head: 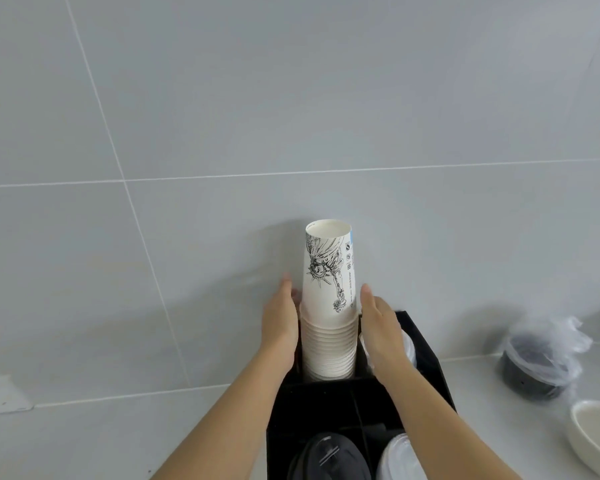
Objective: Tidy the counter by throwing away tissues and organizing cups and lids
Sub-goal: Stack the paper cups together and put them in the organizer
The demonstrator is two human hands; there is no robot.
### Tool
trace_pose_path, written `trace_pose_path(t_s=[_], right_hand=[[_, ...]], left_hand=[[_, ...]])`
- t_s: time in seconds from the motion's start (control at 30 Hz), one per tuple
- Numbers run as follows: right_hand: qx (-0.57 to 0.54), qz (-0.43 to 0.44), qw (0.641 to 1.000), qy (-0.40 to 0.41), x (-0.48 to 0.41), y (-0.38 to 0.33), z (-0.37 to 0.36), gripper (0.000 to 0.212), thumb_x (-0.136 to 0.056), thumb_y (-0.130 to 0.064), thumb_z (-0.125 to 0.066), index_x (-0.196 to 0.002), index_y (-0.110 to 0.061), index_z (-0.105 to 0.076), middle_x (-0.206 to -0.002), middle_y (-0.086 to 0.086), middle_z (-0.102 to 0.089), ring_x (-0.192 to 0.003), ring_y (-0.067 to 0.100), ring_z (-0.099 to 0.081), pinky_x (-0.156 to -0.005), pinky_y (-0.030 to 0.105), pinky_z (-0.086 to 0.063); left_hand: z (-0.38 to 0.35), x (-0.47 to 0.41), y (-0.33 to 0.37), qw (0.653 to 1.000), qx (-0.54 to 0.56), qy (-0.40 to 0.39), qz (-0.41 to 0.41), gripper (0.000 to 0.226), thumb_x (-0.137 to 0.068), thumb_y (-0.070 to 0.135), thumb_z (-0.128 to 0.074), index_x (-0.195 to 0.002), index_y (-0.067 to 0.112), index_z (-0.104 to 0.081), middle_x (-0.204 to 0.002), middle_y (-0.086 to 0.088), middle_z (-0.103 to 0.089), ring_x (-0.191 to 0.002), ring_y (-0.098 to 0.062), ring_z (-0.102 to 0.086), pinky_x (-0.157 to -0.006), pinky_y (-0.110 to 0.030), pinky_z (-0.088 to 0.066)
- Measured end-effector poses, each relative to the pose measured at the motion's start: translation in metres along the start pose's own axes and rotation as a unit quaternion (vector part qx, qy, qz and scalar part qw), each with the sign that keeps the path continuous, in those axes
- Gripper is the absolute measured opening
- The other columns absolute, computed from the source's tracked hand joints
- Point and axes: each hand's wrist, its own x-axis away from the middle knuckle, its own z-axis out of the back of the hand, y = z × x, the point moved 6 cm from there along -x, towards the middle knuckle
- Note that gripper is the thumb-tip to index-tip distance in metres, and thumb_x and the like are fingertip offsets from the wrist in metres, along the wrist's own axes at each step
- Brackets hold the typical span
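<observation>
Right now the cup stack stands inverted, bases up, in the back-left slot of the black organizer, which sits on the worktop against the tiled wall. Long axis is near vertical, top leaning slightly right and toward the wall

Left hand flanks the stack on its left, right hand on its right. Both grips spread, palms facing inward, fingers extended. Left palm looks touching or just beside the nested rims; right fingertips sit just beside the top cup's wall, a thin gap showing. Neither hand pinches anything. Can't tell for sure whether the left one presses

Key relation: stack lies dead centre between the two palms, so both hands are about equally near, left maybe marginally closer. Any squeeze acts across the axis at mid-height, where the top cup meets the nested rims

My read: step in hand is seating or straightening the stack in its slot. Next move likely needs an even inward press from both sides plus a push down along the axis. Uneven pressure could tip the tall stack toward the wall or the right

Other slots: dark lids front-left, clear lids front-right, more clear lids behind the right wrist. No tissues in view

On the right of the worktop: bagged dark container and a white bowl, both well apart from the hands
</observation>
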Motion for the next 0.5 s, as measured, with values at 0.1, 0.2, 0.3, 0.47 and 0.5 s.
trace_pose_path(t_s=[0.1, 0.2, 0.3, 0.47, 0.5], right_hand=[[0.047, 0.087, 0.995, 0.019, 0.018, -0.029, 0.015, 0.06, -0.093, -0.054, -0.034, -0.141, -0.018, -0.037, -0.127, 0.004, -0.053, -0.12, 0.02, -0.045, -0.098, 0.035, -0.032], [0.126, 0.191, 0.972, 0.053, 0.042, -0.059, 0.022, 0.068, -0.088, -0.061, -0.039, -0.146, -0.029, -0.024, -0.148, 0.004, -0.038, -0.135, 0.022, -0.036, -0.109, 0.043, -0.029], [0.201, 0.308, 0.926, 0.089, 0.077, -0.086, 0.018, 0.073, -0.085, -0.064, -0.042, -0.147, -0.033, -0.019, -0.151, 0.003, -0.031, -0.139, 0.019, -0.029, -0.11, 0.043, -0.024], [0.261, 0.436, 0.852, 0.129, 0.136, -0.101, -0.006, 0.077, -0.08, -0.072, -0.035, -0.144, -0.032, -0.024, -0.148, 0.009, -0.038, -0.131, 0.023, -0.041, -0.104, 0.046, -0.031], [0.266, 0.459, 0.837, 0.134, 0.147, -0.101, -0.01, 0.075, -0.081, -0.071, -0.035, -0.144, -0.03, -0.026, -0.147, 0.011, -0.04, -0.129, 0.025, -0.043, -0.102, 0.049, -0.034]], left_hand=[[0.025, 0.018, 0.032, 0.989, -0.083, 0.009, -0.122, 0.053, -0.093, 0.051, -0.038, -0.121, 0.01, -0.057, -0.127, -0.011, -0.058, -0.118, -0.024, -0.051, -0.103, -0.039, -0.035], [0.05, 0.046, 0.059, 0.952, -0.181, 0.017, -0.245, 0.058, -0.088, 0.058, -0.041, -0.129, 0.018, -0.05, -0.138, 0.0, -0.051, -0.125, -0.012, -0.044, -0.106, -0.032, -0.03], [0.075, 0.078, 0.079, 0.876, -0.313, 0.059, -0.362, 0.072, -0.079, 0.067, -0.034, -0.135, 0.023, -0.045, -0.141, 0.004, -0.046, -0.132, -0.012, -0.036, -0.111, -0.036, -0.028], [0.11, 0.129, 0.088, 0.797, -0.395, 0.082, -0.451, 0.076, -0.081, 0.074, -0.022, -0.139, 0.028, -0.037, -0.15, -0.001, -0.034, -0.139, -0.013, -0.026, -0.116, -0.035, -0.012], [0.118, 0.137, 0.086, 0.786, -0.403, 0.084, -0.46, 0.074, -0.082, 0.073, -0.021, -0.14, 0.028, -0.036, -0.151, -0.001, -0.033, -0.139, -0.013, -0.024, -0.116, -0.035, -0.01]])
